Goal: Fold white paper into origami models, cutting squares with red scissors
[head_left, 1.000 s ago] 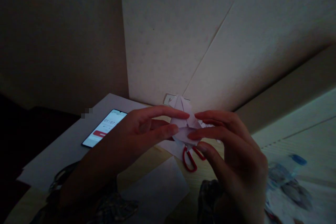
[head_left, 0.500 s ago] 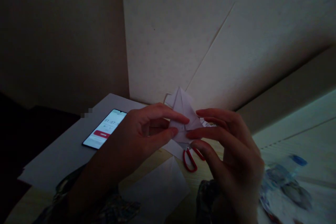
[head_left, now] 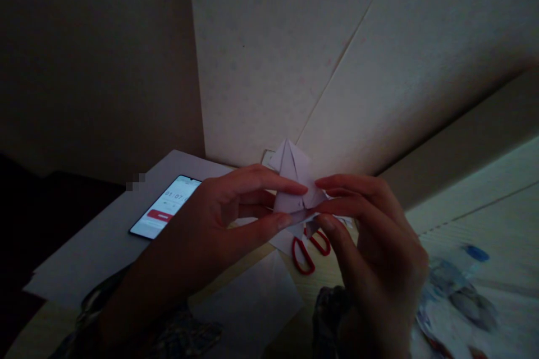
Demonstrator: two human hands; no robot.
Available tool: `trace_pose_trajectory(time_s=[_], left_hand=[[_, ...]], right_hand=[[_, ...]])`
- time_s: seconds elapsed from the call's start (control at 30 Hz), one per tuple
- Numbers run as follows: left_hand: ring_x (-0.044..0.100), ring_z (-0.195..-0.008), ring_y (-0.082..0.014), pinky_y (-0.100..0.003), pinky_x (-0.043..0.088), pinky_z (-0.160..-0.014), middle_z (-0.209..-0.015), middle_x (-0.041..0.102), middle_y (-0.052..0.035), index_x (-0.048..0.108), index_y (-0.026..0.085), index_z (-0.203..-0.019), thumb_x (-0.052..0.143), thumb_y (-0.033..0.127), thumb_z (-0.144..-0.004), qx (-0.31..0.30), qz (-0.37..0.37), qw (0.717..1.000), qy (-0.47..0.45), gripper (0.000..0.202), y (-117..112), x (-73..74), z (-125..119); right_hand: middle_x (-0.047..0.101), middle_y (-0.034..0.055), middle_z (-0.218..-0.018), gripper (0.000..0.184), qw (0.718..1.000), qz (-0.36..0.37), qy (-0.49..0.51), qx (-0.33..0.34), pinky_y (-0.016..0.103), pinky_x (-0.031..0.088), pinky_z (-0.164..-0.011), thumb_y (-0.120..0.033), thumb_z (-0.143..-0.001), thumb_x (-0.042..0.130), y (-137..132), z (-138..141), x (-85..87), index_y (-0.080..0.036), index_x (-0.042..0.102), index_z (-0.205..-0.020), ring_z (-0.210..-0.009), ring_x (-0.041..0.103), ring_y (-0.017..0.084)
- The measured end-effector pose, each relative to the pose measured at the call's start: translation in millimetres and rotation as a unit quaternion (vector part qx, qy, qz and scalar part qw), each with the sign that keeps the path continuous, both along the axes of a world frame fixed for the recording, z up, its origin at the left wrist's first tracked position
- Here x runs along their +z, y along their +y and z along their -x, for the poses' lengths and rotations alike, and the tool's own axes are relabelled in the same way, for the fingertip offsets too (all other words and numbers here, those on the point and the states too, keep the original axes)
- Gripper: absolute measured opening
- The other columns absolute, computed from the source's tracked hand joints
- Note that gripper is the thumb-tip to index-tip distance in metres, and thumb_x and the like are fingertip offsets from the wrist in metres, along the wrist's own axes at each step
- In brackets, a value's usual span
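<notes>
Between my two hands, above the table, is a folded white paper [head_left: 295,171] with a pointed top and a crease down its middle. My left hand [head_left: 240,207] pinches its left side, index finger across the front and thumb at the lower edge. On the right side, my right hand [head_left: 370,235] grips the lower right edge between thumb and fingers, and a flap there is bent outward. Red-handled scissors [head_left: 304,258] lie just below the paper, their blades hidden. Nearer to me rests a loose white paper sheet [head_left: 256,297] on the table.
A phone [head_left: 166,207] with a lit timer lies on a stack of white paper [head_left: 80,252] at left. The wall [head_left: 286,67] rises directly behind the table. At lower right, a clear plastic bottle with a blue cap [head_left: 475,252] shows blurred among other items.
The lower flap of the folded paper has been bent outward, so its edge now stands away from the front. My left thumb has shifted slightly right. The paper stays in both hands.
</notes>
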State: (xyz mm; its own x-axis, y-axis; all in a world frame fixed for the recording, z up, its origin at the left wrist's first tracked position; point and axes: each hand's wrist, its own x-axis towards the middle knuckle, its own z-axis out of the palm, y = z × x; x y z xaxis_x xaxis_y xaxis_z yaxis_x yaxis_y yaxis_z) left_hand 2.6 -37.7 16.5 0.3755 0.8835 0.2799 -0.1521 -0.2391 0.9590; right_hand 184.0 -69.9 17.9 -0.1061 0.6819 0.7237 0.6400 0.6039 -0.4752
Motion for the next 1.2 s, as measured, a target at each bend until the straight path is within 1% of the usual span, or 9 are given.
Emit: trace_pose_trajectory(time_s=[0.13,0.27,0.37,0.43,0.53,0.7,0.97,1.1,1.2], left_hand=[[0.071,-0.09,-0.011,-0.014,0.057,-0.077,-0.102,0.071,0.0064,0.074,0.032,-0.1,0.077,0.011,-0.073,-0.01,0.009,1.0,0.006,0.034,-1,1.2,0],[0.07,-0.095,-0.0125,-0.016,0.057,-0.082,-0.104,0.07,0.0063,0.074,0.033,-0.1,0.078,0.014,-0.073,0.011,-0.011,1.0,0.016,0.033,-1,-1.5,0],[0.07,-0.093,-0.0132,-0.018,0.058,-0.082,-0.104,0.07,0.0051,0.074,0.032,-0.099,0.076,0.013,-0.075,0.019,-0.02,0.999,0.016,0.03,0,-2.8,2],[0.07,-0.092,-0.0119,-0.016,0.057,-0.081,-0.105,0.07,0.0059,0.074,0.033,-0.099,0.075,0.01,-0.075,0.019,-0.025,0.999,0.012,0.032,0,-3.3,3],[0.07,-0.093,-0.0098,-0.013,0.056,-0.081,-0.106,0.069,0.0074,0.074,0.035,-0.101,0.073,0.008,-0.076,0.021,-0.033,0.999,0.01,0.037,1,-3.9,6],[0.069,-0.091,-0.0088,-0.011,0.055,-0.08,-0.103,0.07,0.0076,0.075,0.038,-0.1,0.076,0.013,-0.076,0.023,-0.034,0.999,0.024,0.034,1,-1.8,7],[0.069,-0.089,-0.0117,-0.015,0.056,-0.079,-0.1,0.072,0.0056,0.076,0.037,-0.098,0.079,0.018,-0.073,0.033,-0.054,0.998,0.027,0.031,-2,-0.1,6],[0.07,-0.088,-0.0129,-0.016,0.056,-0.077,-0.099,0.072,0.0057,0.077,0.034,-0.094,0.081,0.016,-0.07,0.03,-0.025,0.999,0.014,0.03,-2,3.8,6],[0.071,-0.081,-0.014,-0.017,0.057,-0.07,-0.091,0.074,0.0052,0.076,0.03,-0.09,0.083,0.018,-0.067,0.015,0.007,1.0,-0.019,0.026,-4,7.4,4]], right_hand=[[0.065,0.0021,-0.101,0.008,1.0,-0.001,0.006,0.003,0.032,0.051,-0.081,-0.021,-0.089,0.064,0,0,-0.2,-0.022,0.065,-0.082,-0.098,0.062,0.019],[0.065,0.0023,-0.099,0.009,1.0,-0.003,0.009,0.001,0.033,0.052,-0.079,-0.021,-0.089,0.064,-1,3,-0.8,-0.023,0.065,-0.081,-0.098,0.062,0.02],[0.063,0.0017,-0.104,0.005,1.0,0.005,0.007,0.016,0.033,0.051,-0.084,-0.021,-0.089,0.064,0,2,-0.5,-0.024,0.067,-0.085,-0.102,0.061,0.019],[0.062,0.0021,-0.109,0.002,0.999,0.023,-0.004,0.033,0.033,0.05,-0.089,-0.023,-0.088,0.066,1,0,0.1,-0.024,0.067,-0.09,-0.107,0.059,0.019],[0.06,0.0029,-0.115,0.011,0.997,0.047,-0.026,0.053,0.034,0.049,-0.093,-0.024,-0.086,0.069,1,-3,0.7,-0.025,0.067,-0.097,-0.111,0.058,0.02],[0.061,0.0017,-0.111,0.012,0.999,0.025,-0.007,0.048,0.033,0.049,-0.09,-0.015,-0.087,0.065,0,-4,0.6,-0.025,0.066,-0.094,-0.107,0.059,0.019],[0.062,0.002,-0.104,0.009,0.997,0.031,0.056,0.04,0.035,0.049,-0.085,-0.017,-0.087,0.066,-2,-3,0.1,-0.025,0.066,-0.091,-0.102,0.059,0.021],[0.063,0.0027,-0.102,0.008,0.996,0.033,0.068,0.041,0.037,0.05,-0.081,-0.018,-0.087,0.066,-2,-3,-1.4,-0.025,0.066,-0.09,-0.099,0.06,0.022],[0.065,0.0034,-0.101,0.009,0.997,0.024,0.064,0.042,0.038,0.052,-0.079,-0.018,-0.087,0.065,-2,-3,-1.2,-0.026,0.067,-0.091,-0.097,0.063,0.022]])
